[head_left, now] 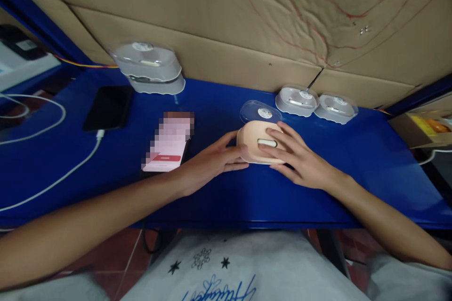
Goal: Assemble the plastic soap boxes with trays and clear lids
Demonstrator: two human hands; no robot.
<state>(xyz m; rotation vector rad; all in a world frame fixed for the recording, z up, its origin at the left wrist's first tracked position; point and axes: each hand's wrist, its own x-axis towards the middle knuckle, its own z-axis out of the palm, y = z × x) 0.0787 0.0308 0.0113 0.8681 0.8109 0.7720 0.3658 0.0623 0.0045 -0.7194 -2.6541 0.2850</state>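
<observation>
A peach-coloured plastic box (pixel 254 132) with rounded corners sits on the blue table before me, a white oblong piece (pixel 267 143) on its top. My left hand (pixel 226 155) grips the box by its left side, thumb against the near left corner and fingers around the edge. From the right, my right hand (pixel 294 155) lies over the box, fingers across its top by the white piece and thumb at the near edge. Just behind the box lies a clear plastic lid (pixel 252 111) with a round white sticker, partly hidden by the box.
Two clear-lidded grey containers (pixel 297 101) stand side by side at the back right; stacked ones (pixel 150 68) stand back left. A lit phone (pixel 169 143) and a dark phone (pixel 108 108) on a white cable (pixel 67 179) lie left. Cardboard (pixel 197 19) walls the rear.
</observation>
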